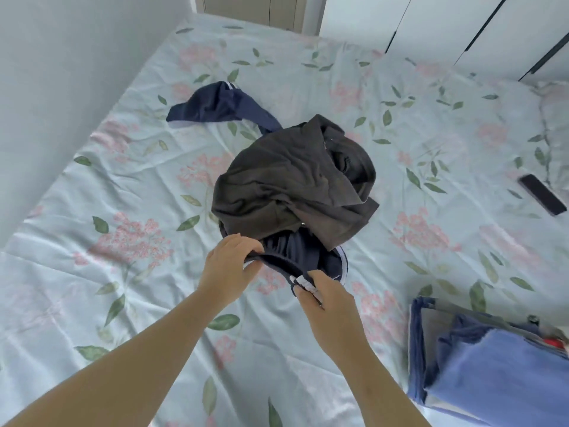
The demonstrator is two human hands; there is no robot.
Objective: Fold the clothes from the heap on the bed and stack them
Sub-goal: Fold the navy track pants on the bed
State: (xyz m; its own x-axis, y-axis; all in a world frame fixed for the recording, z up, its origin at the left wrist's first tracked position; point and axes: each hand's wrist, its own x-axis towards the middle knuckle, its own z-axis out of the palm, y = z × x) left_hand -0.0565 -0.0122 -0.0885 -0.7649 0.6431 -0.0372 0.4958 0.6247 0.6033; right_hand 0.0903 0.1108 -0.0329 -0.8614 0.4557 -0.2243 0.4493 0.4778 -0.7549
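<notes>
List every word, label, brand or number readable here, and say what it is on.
None can be read.
The navy white-striped garment: stripes only, no label showing.
The dark grey garment: plain.
The black flat device on the bedsheet: blank.
The small red mark by the folded blue clothes: too blurred to read.

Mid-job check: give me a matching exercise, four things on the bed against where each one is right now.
Things
1. dark grey garment
2. navy striped garment
3. black flat device
4. blue fabric

Places
A. lower right corner of the view
B. gripped by the left hand and the right hand
C. crumpled on top of the heap
D. alone on the sheet, far right

Pairs: 1-C, 2-B, 3-D, 4-A
</notes>
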